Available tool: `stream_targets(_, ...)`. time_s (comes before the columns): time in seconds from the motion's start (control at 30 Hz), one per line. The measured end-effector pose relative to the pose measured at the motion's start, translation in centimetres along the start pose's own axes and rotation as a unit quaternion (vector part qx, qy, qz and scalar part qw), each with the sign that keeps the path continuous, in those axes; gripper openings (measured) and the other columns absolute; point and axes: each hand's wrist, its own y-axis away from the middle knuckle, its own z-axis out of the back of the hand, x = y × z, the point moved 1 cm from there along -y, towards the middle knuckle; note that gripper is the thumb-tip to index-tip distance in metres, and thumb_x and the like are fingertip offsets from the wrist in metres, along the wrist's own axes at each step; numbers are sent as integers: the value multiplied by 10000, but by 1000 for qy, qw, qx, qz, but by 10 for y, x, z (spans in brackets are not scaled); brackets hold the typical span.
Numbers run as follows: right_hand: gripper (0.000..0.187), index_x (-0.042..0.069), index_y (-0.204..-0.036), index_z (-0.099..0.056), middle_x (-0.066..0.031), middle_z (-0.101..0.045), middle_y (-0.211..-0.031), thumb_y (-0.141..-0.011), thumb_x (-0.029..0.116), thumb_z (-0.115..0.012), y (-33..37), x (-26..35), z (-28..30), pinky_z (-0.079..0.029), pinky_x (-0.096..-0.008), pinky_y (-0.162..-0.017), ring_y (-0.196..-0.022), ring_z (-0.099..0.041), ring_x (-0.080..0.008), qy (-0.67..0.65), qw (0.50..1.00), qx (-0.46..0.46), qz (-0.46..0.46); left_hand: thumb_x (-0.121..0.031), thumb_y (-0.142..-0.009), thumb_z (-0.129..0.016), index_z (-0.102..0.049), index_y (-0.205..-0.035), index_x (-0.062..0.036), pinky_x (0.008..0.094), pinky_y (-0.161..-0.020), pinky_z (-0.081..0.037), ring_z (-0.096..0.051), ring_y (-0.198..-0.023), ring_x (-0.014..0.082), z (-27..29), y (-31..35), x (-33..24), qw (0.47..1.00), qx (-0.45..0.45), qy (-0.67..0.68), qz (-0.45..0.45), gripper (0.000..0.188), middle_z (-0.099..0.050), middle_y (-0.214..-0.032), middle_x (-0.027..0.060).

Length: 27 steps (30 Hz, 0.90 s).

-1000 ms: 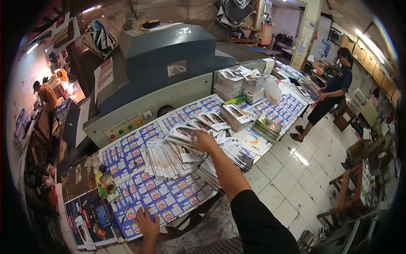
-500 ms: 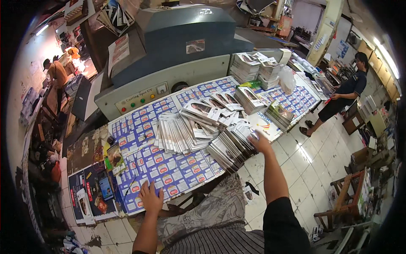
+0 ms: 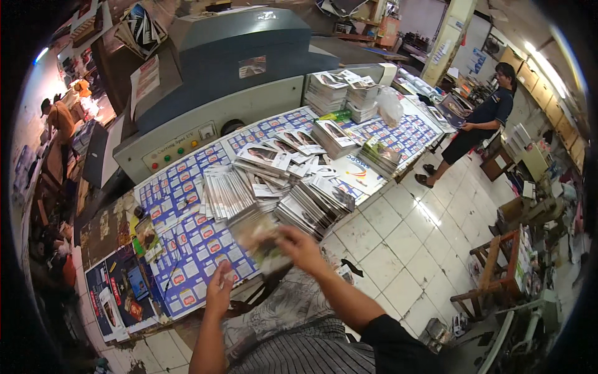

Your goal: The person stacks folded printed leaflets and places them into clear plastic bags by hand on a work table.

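Note:
My right hand (image 3: 302, 249) grips a flat printed booklet (image 3: 254, 232) by its right edge, above the front of the table. Motion smears the booklet, so its cover is unclear. Just left of it, my left hand (image 3: 219, 290) is raised with fingers apart and nothing in it. Behind the booklet, a fanned row of booklets (image 3: 227, 193) spreads over the table, and a leaning stack of booklets (image 3: 308, 209) lies to its right. More booklets with pictures on their covers (image 3: 261, 154) overlap farther back.
The table (image 3: 187, 246) is covered with blue printed sheets. Behind it stands a large grey machine (image 3: 249, 59) with coloured buttons. Taller booklet stacks (image 3: 325, 93) and a plastic bag (image 3: 390, 107) sit at the back right. A phone (image 3: 137, 282) lies at left. Another person (image 3: 492, 112) stands at right.
My right hand has come left from the stack and now holds a booklet. My left hand has lifted off the table. The view has shifted right.

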Motion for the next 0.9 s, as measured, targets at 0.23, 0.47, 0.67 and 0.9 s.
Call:
stream_targets(0.23,630,89,-1464,-448,-188,-481,-1463,-919,284,-695,41,19,-82,-428,-429,-1058,-1301,-517,-343,223,940,58,253,-233,-1056,-485,-506,-1349,-13,376,-899,-557,-650,-1087,218,3,8,-19,796,15,566,212,368,-635,-1247,95)
stream_targets(0.47,688,35,-1463,-428,-197,-421,-1510,-924,406,-640,43,-5,-105,-335,-461,-1144,-1402,-385,-380,282,893,142,321,-235,-1051,-494,-509,-1361,-65,370,-870,-566,-645,-1116,222,12,13,-27,770,18,604,205,353,-632,-1263,68)
stream_targets(0.67,627,22,-1447,-449,-186,-458,-1482,-930,314,-651,49,14,-103,-367,-462,-1128,-1365,-431,-378,247,913,118,303,-233,-1062,-472,-503,-1367,-80,339,-776,-576,-656,-1047,184,5,14,-12,786,19,597,162,342,-642,-1237,63)
stream_targets(0.9,545,49,-1447,-463,-164,-456,-1492,-979,302,-582,46,3,-107,-373,-439,-1118,-1373,-437,-340,231,918,115,300,-234,-1066,-467,-505,-1356,-73,326,-770,-576,-660,-1017,156,4,11,-24,794,22,584,169,334,-650,-1200,49)
